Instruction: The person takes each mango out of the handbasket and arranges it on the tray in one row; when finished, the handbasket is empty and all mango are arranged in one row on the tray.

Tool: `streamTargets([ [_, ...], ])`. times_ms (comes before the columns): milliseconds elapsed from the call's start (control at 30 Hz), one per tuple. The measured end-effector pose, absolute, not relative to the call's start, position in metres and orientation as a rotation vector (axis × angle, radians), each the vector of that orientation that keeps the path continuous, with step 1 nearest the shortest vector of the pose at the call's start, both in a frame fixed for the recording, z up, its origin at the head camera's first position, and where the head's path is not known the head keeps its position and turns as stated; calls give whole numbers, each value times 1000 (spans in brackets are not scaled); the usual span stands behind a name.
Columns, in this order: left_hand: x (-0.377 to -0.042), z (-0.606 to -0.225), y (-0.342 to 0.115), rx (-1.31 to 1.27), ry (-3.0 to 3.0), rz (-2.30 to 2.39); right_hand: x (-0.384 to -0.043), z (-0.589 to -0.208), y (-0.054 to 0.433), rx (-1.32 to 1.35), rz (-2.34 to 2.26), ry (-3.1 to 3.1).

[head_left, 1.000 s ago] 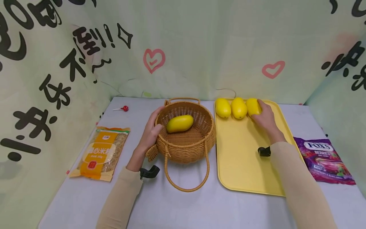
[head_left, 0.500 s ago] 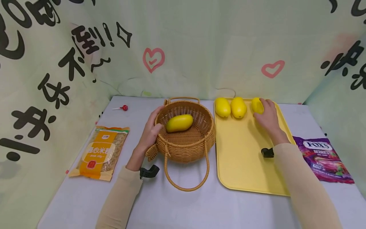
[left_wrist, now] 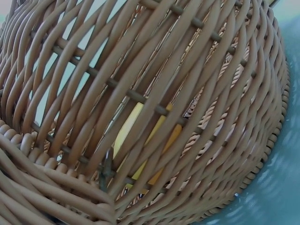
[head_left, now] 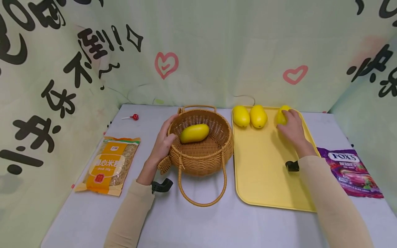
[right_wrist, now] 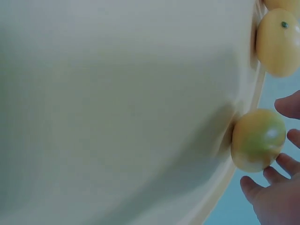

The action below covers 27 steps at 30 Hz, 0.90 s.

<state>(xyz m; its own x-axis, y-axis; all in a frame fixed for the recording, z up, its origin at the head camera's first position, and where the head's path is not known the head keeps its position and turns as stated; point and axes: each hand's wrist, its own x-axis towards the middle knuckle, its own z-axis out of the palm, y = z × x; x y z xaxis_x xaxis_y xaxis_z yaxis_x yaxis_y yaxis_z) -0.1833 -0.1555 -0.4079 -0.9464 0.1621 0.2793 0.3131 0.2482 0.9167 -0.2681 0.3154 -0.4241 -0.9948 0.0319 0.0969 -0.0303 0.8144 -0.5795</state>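
My left hand (head_left: 162,143) grips the left rim of a round wicker basket (head_left: 201,165), thumb over the edge. A yellow mango (head_left: 194,133) lies inside; the left wrist view shows only the basket's weave (left_wrist: 225,117) up close, with yellow glimpsed through it. At the far right corner of a yellow tray (head_left: 263,172), my right hand (head_left: 293,129) holds another mango (head_left: 281,117). In the right wrist view its thumb and fingertips curve about this mango (right_wrist: 258,139), which sits at the tray's edge. Two more mangoes (head_left: 258,116) rest side by side at the tray's far left.
Left of the basket lie an orange-and-clear food packet (head_left: 108,165) and a red lollipop (head_left: 134,117). A purple candy bag (head_left: 353,172) is right of the tray, partly behind the right sleeve. The basket's rope handle (head_left: 201,205) hangs toward the front. A printed curtain (head_left: 217,69) encloses the table.
My right hand has shifted the mango rightward along the tray's far edge, away from the other two, opening a gap. The left hand and basket have stayed put.
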Motion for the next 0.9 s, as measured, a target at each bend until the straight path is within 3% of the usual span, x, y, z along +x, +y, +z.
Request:
streamTargets([
  [300, -163, -376, -149, -450, -2409, -1783, -267, -429, 318, 19, 896, -2813],
  [900, -162, -375, -148, -448, -2416, -1773, -275, -432, 303, 149, 943, -2766],
])
